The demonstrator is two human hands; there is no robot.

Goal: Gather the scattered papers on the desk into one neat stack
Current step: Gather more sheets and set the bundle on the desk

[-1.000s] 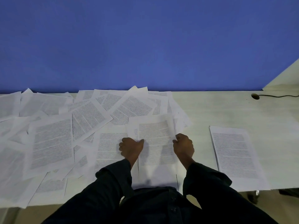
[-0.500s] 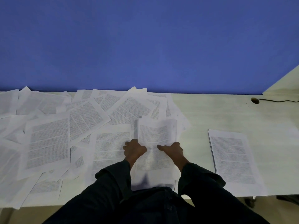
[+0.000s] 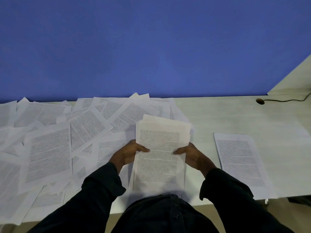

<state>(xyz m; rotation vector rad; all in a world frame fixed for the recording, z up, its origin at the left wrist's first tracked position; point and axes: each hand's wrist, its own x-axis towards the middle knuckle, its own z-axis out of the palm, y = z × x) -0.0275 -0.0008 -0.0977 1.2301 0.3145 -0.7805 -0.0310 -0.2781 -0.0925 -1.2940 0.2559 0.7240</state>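
Sheaf (image 3: 159, 153) now lifted off the desk (image 3: 218, 115), left hand (image 3: 125, 154) and right hand (image 3: 193, 155) grasping its edges; stack (image 3: 240, 162) awaits it.

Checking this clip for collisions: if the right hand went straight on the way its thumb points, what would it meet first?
The right hand points leftward across the held bundle of papers; past that sheet, probably the left hand gripping the opposite edge.

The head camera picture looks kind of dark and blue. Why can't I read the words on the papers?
In the head view the light is dim and bluish, so the scattered papers look grey; their print is too small and soft to read. The held sheets look warmer, and blurry at their bottom edge. The wide lens slightly bends the desk edge.
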